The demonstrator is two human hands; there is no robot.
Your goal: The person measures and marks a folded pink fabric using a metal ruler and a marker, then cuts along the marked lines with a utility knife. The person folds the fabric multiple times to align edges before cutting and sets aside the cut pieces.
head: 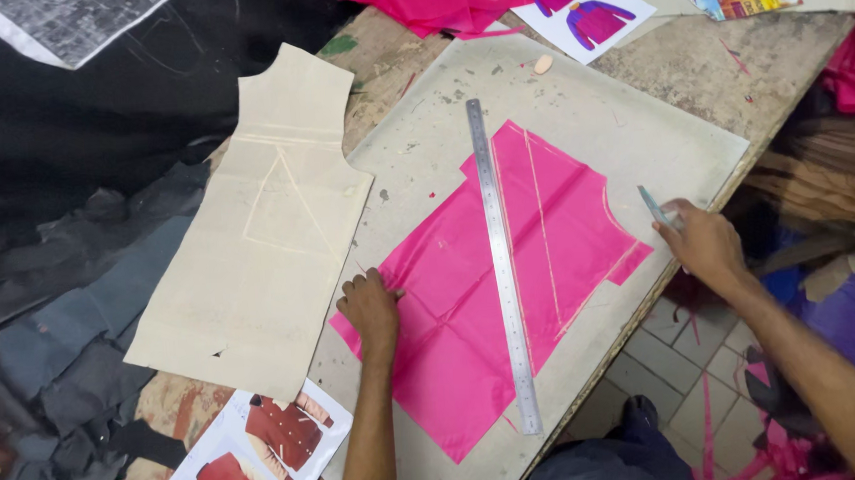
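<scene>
Marking stage on a garment piece, by the look of it. Bright pink cut fabric panel (539,262) lies flat in the middle of a pale grey board (640,125) on the worktop, already carrying pale chalk lines. A long steel ruler (502,265) rests across the panel, running far to near.

Left hand (370,309) sits on the panel's left edge, fingers curled, knuckles pressing the cloth down; holds nothing that shows. Right hand (706,244) hovers at the panel's right edge, pinching a small pale blue wedge, probably tailor's chalk (658,206).

Left of the board: cream paper pattern piece (266,231), apart from the panel. Near left: printed photo sheet of red jackets (258,462).

Judgement: drawing another line calls for the chalk hand coming to the ruler's edge while the cloth is kept flat.
</scene>
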